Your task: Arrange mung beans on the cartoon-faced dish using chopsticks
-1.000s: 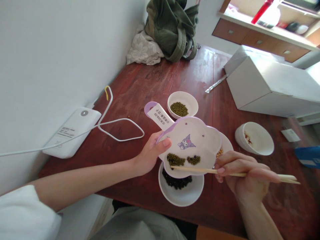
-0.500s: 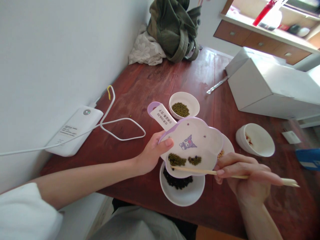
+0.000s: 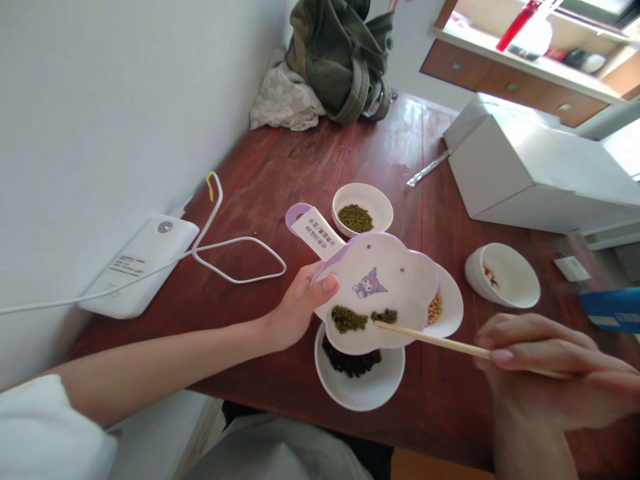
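Note:
My left hand (image 3: 297,307) grips the near left edge of a flower-shaped plate (image 3: 385,257) with a purple rim, a cartoon figure and a labelled handle, thumb on top. Two small heaps of green beans, a left heap (image 3: 349,320) and a right heap (image 3: 387,316), lie on its near side. My right hand (image 3: 545,373) is closed around chopsticks (image 3: 445,341), whose tips touch the plate beside the right heap. Beneath the plate's near edge is a bowl (image 3: 360,393) of black beans (image 3: 350,360). Another bowl (image 3: 453,320) with yellowish beans (image 3: 435,309) is partly hidden.
A bowl (image 3: 380,207) of green beans stands behind the plate. To the right is a bowl (image 3: 515,280) with reddish bits. A power bank (image 3: 145,267) with a white cable lies at left. A white box (image 3: 530,167) and green bag (image 3: 340,60) stand farther back.
My right hand has moved right, away from the plate, and the chopstick tips have shifted from the left heap to the right one. My left hand still holds the plate.

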The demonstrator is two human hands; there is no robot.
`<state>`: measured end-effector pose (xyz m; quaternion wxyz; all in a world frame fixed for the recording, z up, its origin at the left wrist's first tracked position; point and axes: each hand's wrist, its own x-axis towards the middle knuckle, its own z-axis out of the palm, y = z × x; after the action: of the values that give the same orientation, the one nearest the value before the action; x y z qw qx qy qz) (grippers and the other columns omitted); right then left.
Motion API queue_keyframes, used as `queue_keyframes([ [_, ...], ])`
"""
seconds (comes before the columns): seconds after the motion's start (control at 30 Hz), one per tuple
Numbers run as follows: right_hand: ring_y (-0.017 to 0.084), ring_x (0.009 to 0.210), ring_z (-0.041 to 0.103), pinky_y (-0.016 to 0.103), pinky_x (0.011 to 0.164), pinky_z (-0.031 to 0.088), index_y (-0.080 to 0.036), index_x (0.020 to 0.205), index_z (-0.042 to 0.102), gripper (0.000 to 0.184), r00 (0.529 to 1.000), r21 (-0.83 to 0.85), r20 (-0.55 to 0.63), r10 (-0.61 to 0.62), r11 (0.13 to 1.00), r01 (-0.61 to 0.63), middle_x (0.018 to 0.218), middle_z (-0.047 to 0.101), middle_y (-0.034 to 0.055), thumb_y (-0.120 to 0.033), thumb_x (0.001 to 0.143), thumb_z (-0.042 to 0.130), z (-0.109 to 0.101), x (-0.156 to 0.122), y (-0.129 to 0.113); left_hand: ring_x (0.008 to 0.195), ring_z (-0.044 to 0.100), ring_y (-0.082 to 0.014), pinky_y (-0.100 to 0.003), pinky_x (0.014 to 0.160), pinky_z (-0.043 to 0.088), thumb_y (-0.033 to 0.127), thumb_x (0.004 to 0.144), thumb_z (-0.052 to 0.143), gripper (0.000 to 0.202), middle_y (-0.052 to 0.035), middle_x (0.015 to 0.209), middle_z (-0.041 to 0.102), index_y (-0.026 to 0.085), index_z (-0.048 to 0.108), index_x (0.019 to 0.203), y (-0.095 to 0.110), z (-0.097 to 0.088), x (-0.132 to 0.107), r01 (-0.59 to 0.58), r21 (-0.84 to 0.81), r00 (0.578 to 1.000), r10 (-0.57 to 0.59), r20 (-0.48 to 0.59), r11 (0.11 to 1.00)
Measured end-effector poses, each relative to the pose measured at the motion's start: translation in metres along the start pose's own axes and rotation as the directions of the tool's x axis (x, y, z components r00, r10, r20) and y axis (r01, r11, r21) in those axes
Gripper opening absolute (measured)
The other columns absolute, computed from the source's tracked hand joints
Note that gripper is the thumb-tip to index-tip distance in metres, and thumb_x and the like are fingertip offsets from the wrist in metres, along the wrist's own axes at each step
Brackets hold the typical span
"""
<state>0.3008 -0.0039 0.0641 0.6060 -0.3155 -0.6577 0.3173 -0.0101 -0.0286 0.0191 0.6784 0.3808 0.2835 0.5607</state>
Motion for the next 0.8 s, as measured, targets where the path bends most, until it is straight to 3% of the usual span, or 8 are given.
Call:
queue_keyframes([
  [0.1, 0.022, 0.057, 0.072, 0.037, 0.051, 0.058, -0.022, 0.062, 0.08, 0.065, 0.968, -0.161, -0.08, -0.238, 0.961, 0.223, 0.066, 0.076, 0.0051, -0.047, 0.114, 0.051, -0.011, -0.005, -0.009, 0.111, 0.08, -0.0353, -0.04, 0.09, 0.063, 0.072, 0.101, 0.065, 0.065, -0.0144, 0.119, 0.084, 0.018, 0.078, 0.133, 0.0, -0.001, 0.0, 0.012, 0.005, 1.0, -0.011, -0.018, 1.0],
  [0.23, 0.026, 0.059, 0.074, 0.04, 0.046, 0.055, -0.023, 0.062, 0.082, 0.07, 0.965, -0.373, -0.044, -0.26, 0.9, 0.225, 0.063, 0.075, 0.0067, -0.061, 0.112, 0.051, 0.003, -0.002, -0.025, 0.113, 0.08, -0.0366, -0.043, 0.097, 0.063, 0.074, 0.099, 0.067, 0.069, -0.0151, 0.122, 0.084, 0.018, 0.078, 0.137, 0.001, -0.001, 0.0, 0.008, 0.008, 1.0, -0.008, -0.026, 1.0],
  [0.37, 0.022, 0.054, 0.075, 0.036, 0.043, 0.054, -0.025, 0.067, 0.085, 0.071, 0.967, -0.352, 0.039, -0.254, 0.902, 0.251, 0.057, 0.074, 0.003, -0.06, 0.115, 0.047, 0.019, 0.005, -0.029, 0.111, 0.08, -0.0349, -0.041, 0.095, 0.064, 0.073, 0.1, 0.067, 0.07, -0.0157, 0.126, 0.083, 0.017, 0.076, 0.14, 0.001, -0.001, 0.001, 0.001, 0.001, 1.0, -0.001, -0.025, 1.0],
  [0.57, 0.019, 0.051, 0.075, 0.031, 0.042, 0.053, -0.021, 0.062, 0.082, 0.074, 0.965, -0.275, 0.115, -0.235, 0.926, 0.258, 0.057, 0.075, 0.0029, -0.054, 0.118, 0.045, 0.019, 0.008, -0.022, 0.11, 0.08, -0.0357, -0.044, 0.099, 0.063, 0.075, 0.101, 0.063, 0.071, -0.0151, 0.121, 0.084, 0.017, 0.076, 0.141, -0.001, -0.001, 0.0, -0.004, 0.015, 0.999, 0.004, -0.041, 1.0],
  [0.8, 0.02, 0.056, 0.075, 0.032, 0.05, 0.06, -0.021, 0.074, 0.086, 0.067, 0.98, -0.192, 0.124, -0.156, 0.965, 0.178, 0.063, 0.078, 0.0041, -0.052, 0.118, 0.045, 0.019, 0.006, -0.018, 0.098, 0.08, -0.0313, -0.033, 0.076, 0.06, 0.077, 0.099, 0.065, 0.068, -0.0135, 0.114, 0.085, 0.017, 0.08, 0.126, -0.003, -0.004, -0.001, 0.016, 0.037, 0.998, -0.014, -0.062, 0.999],
])
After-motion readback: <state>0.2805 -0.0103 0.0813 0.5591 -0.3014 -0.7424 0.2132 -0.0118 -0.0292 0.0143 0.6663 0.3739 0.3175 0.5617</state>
